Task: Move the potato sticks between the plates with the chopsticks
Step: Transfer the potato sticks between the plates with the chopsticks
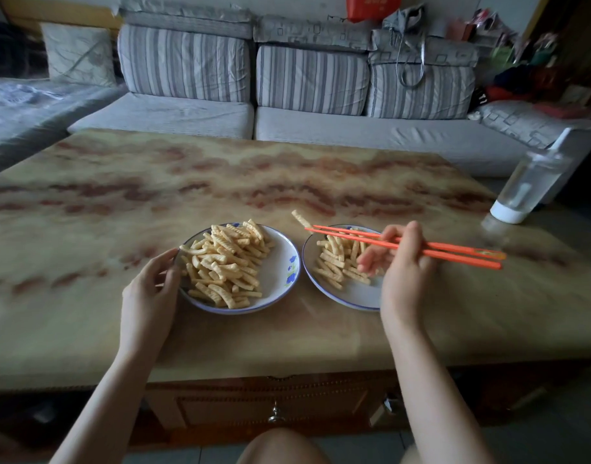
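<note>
On the marbled table (220, 169), side by side: left plate (282, 262), heaped with potato sticks (227, 259); right plate (354, 293), a smaller heap. My left hand (150, 289) cups the left plate's rim. My right hand (404, 269) grips the orange chopsticks (448, 251), whose tips pinch one stick (300, 218) over the right plate's far-left edge.

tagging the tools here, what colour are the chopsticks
The chopsticks are bright orange, both of them, seen best in the head view.

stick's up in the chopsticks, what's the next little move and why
Probably swing the pinched potato stick over the right plate and release. The chopsticks in the right hand hold it just past that plate's left rim, and the left hand holds the fuller left plate.
</note>
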Demonstrator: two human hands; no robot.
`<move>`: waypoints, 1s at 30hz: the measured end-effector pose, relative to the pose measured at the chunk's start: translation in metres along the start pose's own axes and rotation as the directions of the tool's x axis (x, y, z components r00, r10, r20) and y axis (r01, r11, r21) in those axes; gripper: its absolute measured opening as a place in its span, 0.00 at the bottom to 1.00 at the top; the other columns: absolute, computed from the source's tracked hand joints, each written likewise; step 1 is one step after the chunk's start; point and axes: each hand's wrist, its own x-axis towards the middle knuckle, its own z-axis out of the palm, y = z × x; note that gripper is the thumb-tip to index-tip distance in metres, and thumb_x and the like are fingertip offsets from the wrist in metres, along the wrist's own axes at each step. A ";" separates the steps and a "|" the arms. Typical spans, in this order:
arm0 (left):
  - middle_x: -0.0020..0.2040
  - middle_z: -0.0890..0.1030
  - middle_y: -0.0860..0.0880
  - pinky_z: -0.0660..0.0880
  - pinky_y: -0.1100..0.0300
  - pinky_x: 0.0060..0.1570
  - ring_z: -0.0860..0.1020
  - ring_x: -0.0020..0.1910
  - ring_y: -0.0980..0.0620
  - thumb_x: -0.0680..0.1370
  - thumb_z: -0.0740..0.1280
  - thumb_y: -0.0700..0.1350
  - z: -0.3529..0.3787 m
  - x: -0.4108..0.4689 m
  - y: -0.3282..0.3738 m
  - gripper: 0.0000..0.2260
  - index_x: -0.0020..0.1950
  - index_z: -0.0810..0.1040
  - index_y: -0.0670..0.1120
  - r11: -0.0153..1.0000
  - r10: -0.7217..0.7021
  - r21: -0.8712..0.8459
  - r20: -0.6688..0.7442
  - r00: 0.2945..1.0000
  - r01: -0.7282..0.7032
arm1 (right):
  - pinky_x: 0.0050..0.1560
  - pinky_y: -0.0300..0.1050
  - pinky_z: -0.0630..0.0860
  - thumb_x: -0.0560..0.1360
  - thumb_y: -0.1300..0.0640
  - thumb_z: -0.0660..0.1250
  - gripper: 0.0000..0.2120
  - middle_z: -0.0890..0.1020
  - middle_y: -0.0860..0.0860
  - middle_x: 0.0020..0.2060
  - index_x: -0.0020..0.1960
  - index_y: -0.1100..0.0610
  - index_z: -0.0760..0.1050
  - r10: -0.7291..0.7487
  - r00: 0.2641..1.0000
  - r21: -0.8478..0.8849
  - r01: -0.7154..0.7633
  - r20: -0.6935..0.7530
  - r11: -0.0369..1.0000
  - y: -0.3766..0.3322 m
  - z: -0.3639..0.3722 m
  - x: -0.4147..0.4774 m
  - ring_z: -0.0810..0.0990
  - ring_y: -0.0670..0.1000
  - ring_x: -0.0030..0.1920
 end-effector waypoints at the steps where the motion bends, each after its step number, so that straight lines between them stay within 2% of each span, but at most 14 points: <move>1: 0.48 0.80 0.54 0.68 0.65 0.44 0.77 0.47 0.59 0.79 0.63 0.46 0.000 0.000 0.000 0.12 0.62 0.79 0.50 1.000 0.003 0.000 0.000 1.000 -0.003 | 0.21 0.36 0.63 0.83 0.55 0.49 0.19 0.73 0.53 0.17 0.36 0.59 0.67 -0.011 0.999 -0.001 0.011 -0.033 1.000 -0.003 -0.006 0.004 0.70 0.51 0.18; 6: 0.50 0.79 0.54 0.68 0.63 0.47 0.77 0.49 0.58 0.79 0.63 0.46 0.001 0.000 0.001 0.12 0.62 0.79 0.49 1.000 0.010 0.002 -0.001 1.000 -0.010 | 0.21 0.38 0.62 0.82 0.56 0.50 0.19 0.74 0.53 0.17 0.35 0.59 0.67 -0.054 0.990 -0.065 0.045 -0.132 0.997 -0.007 -0.028 0.017 0.71 0.52 0.18; 12: 0.50 0.79 0.54 0.68 0.62 0.48 0.76 0.50 0.57 0.79 0.64 0.46 0.000 -0.001 0.001 0.12 0.62 0.79 0.48 1.000 0.019 0.002 -0.008 1.000 -0.019 | 0.20 0.36 0.62 0.83 0.53 0.50 0.20 0.75 0.54 0.18 0.35 0.59 0.68 -0.039 0.993 -0.209 0.016 -0.108 0.978 0.002 -0.037 0.021 0.72 0.51 0.18; 17: 0.49 0.79 0.54 0.67 0.63 0.47 0.76 0.50 0.58 0.79 0.63 0.46 0.000 -0.002 0.002 0.12 0.62 0.79 0.48 1.000 0.015 0.012 -0.003 1.000 -0.015 | 0.20 0.37 0.60 0.83 0.55 0.50 0.19 0.73 0.54 0.17 0.36 0.59 0.68 -0.063 0.992 -0.119 0.050 -0.105 0.992 -0.011 -0.033 0.015 0.71 0.51 0.18; 22: 0.52 0.80 0.53 0.67 0.64 0.48 0.76 0.50 0.59 0.79 0.63 0.45 0.000 -0.002 0.001 0.13 0.62 0.79 0.49 1.000 0.009 -0.003 0.000 1.000 -0.009 | 0.20 0.35 0.61 0.83 0.54 0.49 0.20 0.71 0.52 0.17 0.36 0.59 0.68 0.020 0.999 -0.010 -0.020 0.033 1.000 -0.011 -0.017 0.003 0.69 0.50 0.17; 30: 0.54 0.81 0.51 0.67 0.67 0.45 0.76 0.50 0.60 0.79 0.63 0.45 0.000 0.000 0.000 0.13 0.63 0.79 0.48 1.000 0.006 0.005 -0.004 1.000 -0.006 | 0.20 0.34 0.64 0.83 0.52 0.51 0.20 0.72 0.53 0.18 0.37 0.61 0.69 0.134 0.957 -0.095 -0.113 0.257 0.989 0.009 0.014 -0.016 0.70 0.50 0.17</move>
